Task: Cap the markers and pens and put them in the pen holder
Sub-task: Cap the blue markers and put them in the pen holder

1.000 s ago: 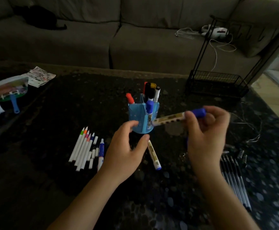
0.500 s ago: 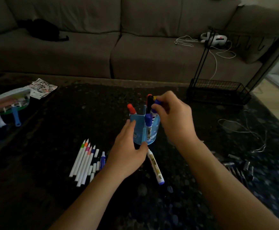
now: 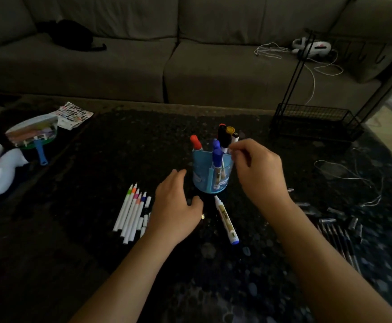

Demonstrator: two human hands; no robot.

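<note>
The blue pen holder (image 3: 212,176) stands upright mid-table (image 3: 120,148), already crowded with capped markers. The right hand (image 3: 259,176) is at its rim with fingers curled together beside a white-capped marker (image 3: 235,137); blur hides whether they pinch anything. The left hand (image 3: 176,206) hovers spread and relaxed just left of the holder, apart from it and holding nothing.

With nothing bracing it, the holder could tip if the right hand's knuckles catch a protruding marker or the rim. A marker with a blue end (image 3: 227,221) lies just in front of the holder, apparently uncapped; a careless sweep of either wrist could roll it or smear its nib. The thin coloured pens (image 3: 130,210) and their small white caps (image 3: 145,221) sit close to the left hand, easily scattered, and the dark pens (image 3: 337,236) at far right are hard to see.
</note>
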